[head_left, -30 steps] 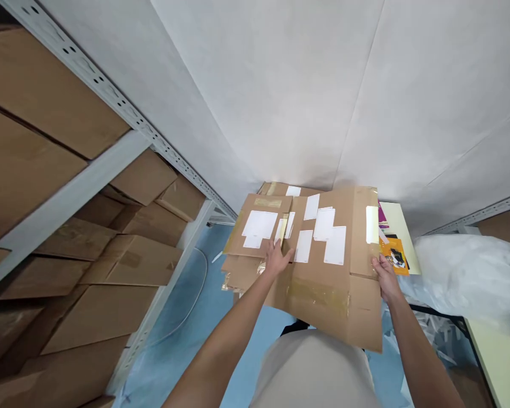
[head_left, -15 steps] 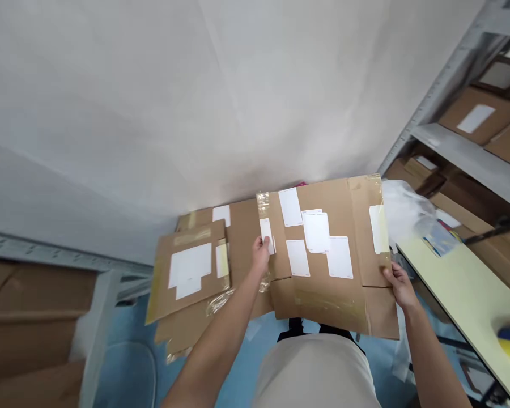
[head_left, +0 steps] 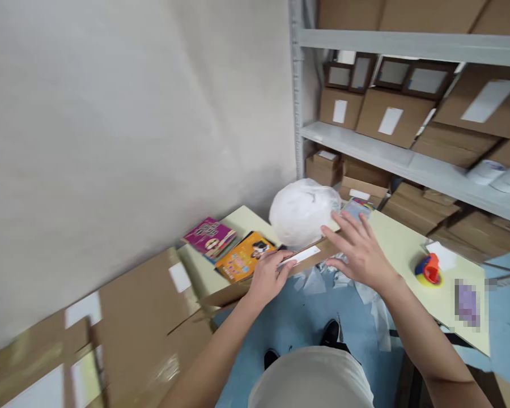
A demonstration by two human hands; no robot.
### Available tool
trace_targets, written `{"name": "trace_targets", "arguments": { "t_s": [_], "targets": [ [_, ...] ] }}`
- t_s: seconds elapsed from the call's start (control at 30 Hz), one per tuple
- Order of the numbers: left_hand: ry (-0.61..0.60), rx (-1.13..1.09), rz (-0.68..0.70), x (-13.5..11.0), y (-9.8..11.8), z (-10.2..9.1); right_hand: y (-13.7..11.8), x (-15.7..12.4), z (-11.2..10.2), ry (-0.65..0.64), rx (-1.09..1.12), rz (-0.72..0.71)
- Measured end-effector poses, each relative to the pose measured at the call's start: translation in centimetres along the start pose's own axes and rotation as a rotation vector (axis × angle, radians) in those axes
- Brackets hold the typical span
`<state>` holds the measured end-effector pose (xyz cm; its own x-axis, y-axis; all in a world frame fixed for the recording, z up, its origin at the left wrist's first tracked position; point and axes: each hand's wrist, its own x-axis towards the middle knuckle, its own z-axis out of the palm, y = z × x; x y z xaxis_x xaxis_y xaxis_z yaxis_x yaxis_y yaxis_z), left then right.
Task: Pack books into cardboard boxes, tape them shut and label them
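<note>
My left hand (head_left: 268,277) is closed on the upper edge of a flattened cardboard box (head_left: 312,262), now seen nearly edge-on with a white label along it. Fingers spread, my right hand (head_left: 359,252) hovers over the right end of that cardboard and holds nothing. Behind the cardboard, on a pale table, lie an orange book (head_left: 243,258) and a purple book (head_left: 210,237). A round white plastic bag (head_left: 304,211) sits just beyond my hands.
More flattened cardboard (head_left: 140,317) leans against the wall at the left. Metal shelves (head_left: 386,156) full of boxes stand at the right. A tape roll (head_left: 428,269) rests on the pale table (head_left: 397,238). Scraps of clear plastic (head_left: 314,283) lie below the cardboard, near the blue floor (head_left: 300,323).
The view has swung right. The cardboard, earlier held broad side up by both hands, is now tilted edge-on, with books showing behind it. My right hand has let go of it.
</note>
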<state>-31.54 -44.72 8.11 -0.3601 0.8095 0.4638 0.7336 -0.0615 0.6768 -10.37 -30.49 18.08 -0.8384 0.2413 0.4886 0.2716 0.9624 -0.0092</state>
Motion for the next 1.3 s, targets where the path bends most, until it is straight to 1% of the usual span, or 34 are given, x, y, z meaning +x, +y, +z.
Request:
{"name": "trace_targets", "arguments": {
  "t_s": [0.07,0.13,0.23,0.3,0.33,0.4,0.47,0.53,0.6,0.7,0.8,0.9,1.0,1.07,1.2,1.3],
  "targets": [
    [-0.052,0.115,0.164,2.1,3.4,3.2,2.5,-1.5,-0.8,-0.103,-0.082,0.029],
    [-0.116,0.170,0.260,4.0,6.2,6.4,5.5,-3.8,-1.3,-0.154,-0.128,0.076],
    [-0.199,0.180,0.315,6.5,9.1,10.8,10.1,-7.4,-2.2,-0.130,-0.171,0.120],
    [-0.204,0.177,0.323,8.0,10.7,12.9,12.6,-9.4,-3.0,-0.077,-0.219,0.145],
    [-0.191,0.184,0.331,8.7,11.4,13.7,13.6,-10.3,-3.4,-0.052,-0.249,0.162],
    [-0.150,0.210,0.364,9.8,12.8,14.6,15.2,-11.8,-4.3,-0.006,-0.311,0.206],
    [-0.103,0.228,0.414,10.8,13.8,14.9,16.5,-13.1,-5.4,0.035,-0.362,0.261],
    [-0.057,0.229,0.456,11.6,14.4,15.1,17.7,-13.9,-6.3,0.071,-0.397,0.312],
    [-0.010,0.230,0.495,12.4,14.4,15.5,19.0,-14.3,-7.2,0.110,-0.416,0.348],
    [0.056,0.252,0.557,14.2,13.6,16.6,21.1,-14.1,-8.1,0.159,-0.424,0.385],
    [0.107,0.253,0.590,17.0,12.3,18.1,22.9,-13.3,-8.6,0.148,-0.439,0.440],
    [0.140,0.211,0.619,20.1,11.0,19.7,24.3,-12.4,-8.6,0.137,-0.477,0.493],
    [0.152,0.170,0.614,22.6,9.8,21.8,25.5,-11.9,-7.7,0.144,-0.494,0.537],
    [0.156,0.156,0.608,23.6,9.0,23.3,26.3,-12.1,-6.7,0.153,-0.485,0.570],
    [0.204,0.144,0.659,24.5,7.9,25.9,27.7,-13.6,-4.5,0.160,-0.454,0.656],
    [0.189,0.150,0.657,24.6,7.9,27.1,28.4,-15.0,-3.4,0.163,-0.420,0.671]
  ]
}}
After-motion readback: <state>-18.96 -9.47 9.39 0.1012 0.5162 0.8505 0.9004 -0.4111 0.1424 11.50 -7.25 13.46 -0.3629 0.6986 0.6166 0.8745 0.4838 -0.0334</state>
